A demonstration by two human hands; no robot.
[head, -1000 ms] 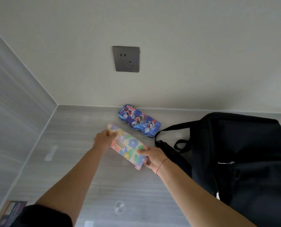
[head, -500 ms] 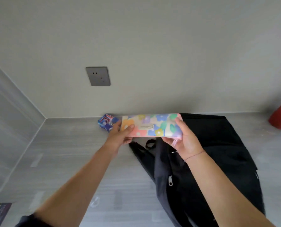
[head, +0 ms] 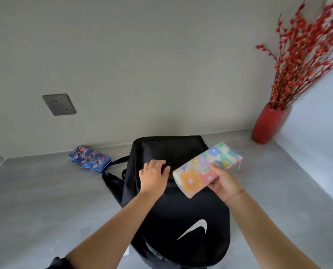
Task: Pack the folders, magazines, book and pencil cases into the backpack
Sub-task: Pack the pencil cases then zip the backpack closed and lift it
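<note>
The right hand [head: 224, 181] alone now grips the floral pencil case [head: 206, 168], thumb across its upper face and fingers beneath, holding it tilted in the air above the upper right part of the black backpack [head: 181, 210]. Half a second ago both hands carried this case level, one at each end; the left hand [head: 154, 176] has since released it and now rests palm-down on the upper front of the backpack, fingers curled over the fabric. Whether it pinches the fabric or a zipper pull cannot be told.

The backpack lies on the grey bench [head: 45, 200], white swoosh logo facing up near the viewer, top end toward the wall. Its straps trail out to the left.

The blue tin pencil case [head: 89, 159] lies flat on the bench by the wall, just left of the backpack, close to one strap; in the earlier view the carried case partly hid it, and it is now fully exposed.

The view has swung right since then: a red vase [head: 269, 124] with red-berried branches now shows in the right corner. A wall socket [head: 59, 104] sits on the wall at left.
</note>
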